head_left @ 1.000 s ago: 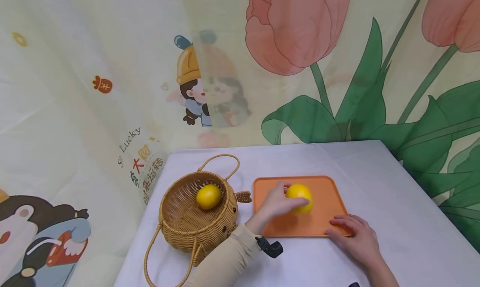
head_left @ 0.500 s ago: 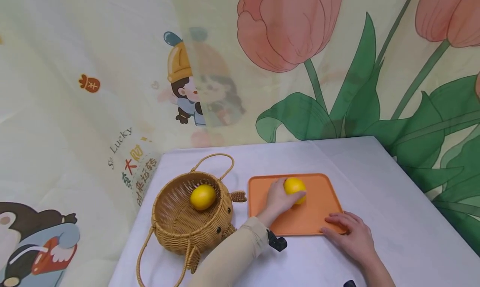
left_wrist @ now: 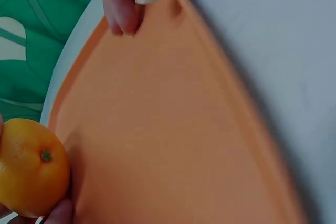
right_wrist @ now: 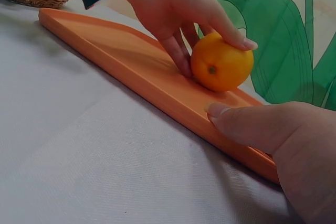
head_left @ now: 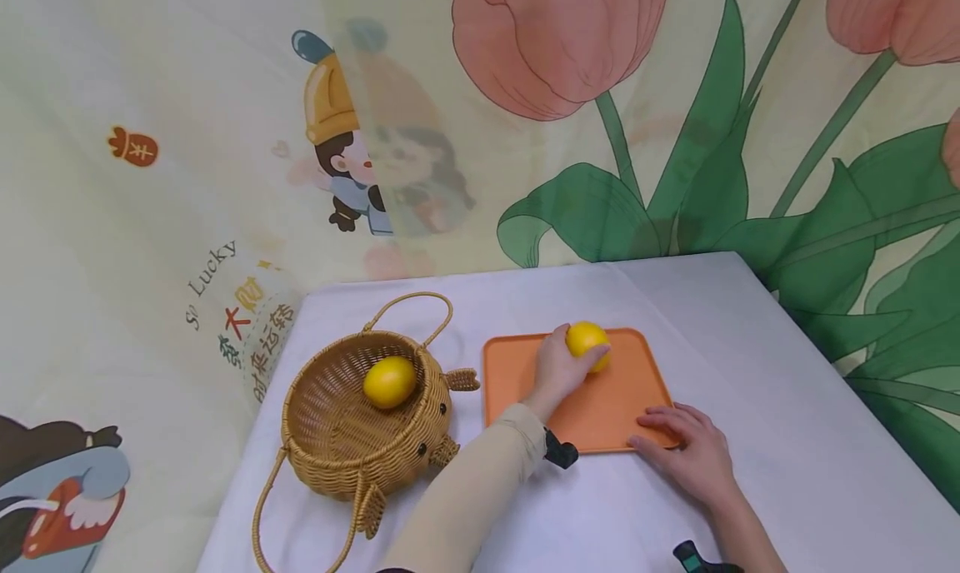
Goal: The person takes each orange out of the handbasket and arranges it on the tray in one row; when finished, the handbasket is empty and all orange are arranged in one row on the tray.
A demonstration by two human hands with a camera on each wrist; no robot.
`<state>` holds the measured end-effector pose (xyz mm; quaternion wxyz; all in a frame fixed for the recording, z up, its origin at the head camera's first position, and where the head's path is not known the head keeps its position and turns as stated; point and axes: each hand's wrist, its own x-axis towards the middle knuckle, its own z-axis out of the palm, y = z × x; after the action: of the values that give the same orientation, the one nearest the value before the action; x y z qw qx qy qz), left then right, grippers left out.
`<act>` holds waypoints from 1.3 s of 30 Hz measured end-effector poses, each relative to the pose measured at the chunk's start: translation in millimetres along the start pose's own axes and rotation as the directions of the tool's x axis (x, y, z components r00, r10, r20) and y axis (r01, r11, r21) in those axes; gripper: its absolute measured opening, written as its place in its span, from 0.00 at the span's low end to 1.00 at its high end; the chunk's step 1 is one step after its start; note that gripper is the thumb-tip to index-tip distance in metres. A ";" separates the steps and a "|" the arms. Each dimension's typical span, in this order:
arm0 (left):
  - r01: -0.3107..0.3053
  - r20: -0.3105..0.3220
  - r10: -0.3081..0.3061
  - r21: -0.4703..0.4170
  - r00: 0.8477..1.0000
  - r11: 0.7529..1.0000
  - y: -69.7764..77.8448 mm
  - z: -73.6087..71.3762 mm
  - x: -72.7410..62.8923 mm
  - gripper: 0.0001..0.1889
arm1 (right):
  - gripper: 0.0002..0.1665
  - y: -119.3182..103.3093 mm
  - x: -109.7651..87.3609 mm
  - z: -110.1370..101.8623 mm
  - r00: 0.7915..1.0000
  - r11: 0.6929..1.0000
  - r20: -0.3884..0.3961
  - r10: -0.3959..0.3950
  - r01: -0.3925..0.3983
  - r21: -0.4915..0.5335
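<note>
An orange (head_left: 587, 346) is held in my left hand (head_left: 558, 369), thumb on its near side and fingers around the other side. It sits low over the far part of the orange tray (head_left: 607, 419), close to the back rim. The left wrist view shows the green stem end of the fruit. My right hand (head_left: 693, 456) grips the tray's near right corner; its thumb (right_wrist: 247, 124) lies at the rim and its fingers reach over the inside. A second yellow-orange fruit (head_left: 389, 382) lies in the wicker basket (head_left: 330, 440) to the left.
The basket has one handle loop (head_left: 412, 296) standing up behind and another (head_left: 264, 515) drooping in front. Small woven tabs stick out from its side. A white cloth (head_left: 600, 515) covers the table, and a printed curtain (head_left: 525, 181) hangs behind it.
My left hand has carried the orange from over the tray's middle toward its back rim and lower. The right hand stays at the corner. The head view has shifted slightly.
</note>
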<state>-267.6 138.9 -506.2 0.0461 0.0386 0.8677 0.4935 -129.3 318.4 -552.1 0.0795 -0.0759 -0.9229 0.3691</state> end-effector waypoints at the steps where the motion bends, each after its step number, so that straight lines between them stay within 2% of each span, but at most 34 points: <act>1: 0.005 -0.003 -0.005 0.005 1.000 1.000 0.5 -0.1 2.6 0.43 | 0.30 -0.8 0.5 0.7 1.000 1.000 0.006 0.003 -0.003 0.003; 7: 0.024 0.000 -0.024 0.027 1.000 0.999 6.0 -0.6 15.6 0.44 | 0.28 -3.0 2.9 2.9 1.000 1.000 -0.007 -0.009 0.009 0.001; 13: 0.032 -0.008 -0.032 0.024 0.999 0.999 12.2 -3.3 20.7 0.45 | 0.27 -4.9 3.4 5.1 1.000 1.000 -0.020 -0.016 0.017 0.023; 26: 0.073 0.004 -0.073 -0.011 0.997 0.997 10.6 4.4 20.9 0.45 | 0.27 0.3 2.1 3.8 0.999 1.000 -0.030 -0.009 0.009 0.004; 39: 0.074 0.010 -0.074 0.007 0.997 0.997 9.2 6.2 20.8 0.45 | 0.26 -0.3 1.6 2.5 1.000 1.000 -0.024 -0.004 0.004 0.007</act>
<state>-287.4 151.2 -502.3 0.0689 0.0092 0.8698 0.4885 -131.4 316.8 -553.6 0.0918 -0.0782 -0.9207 0.3712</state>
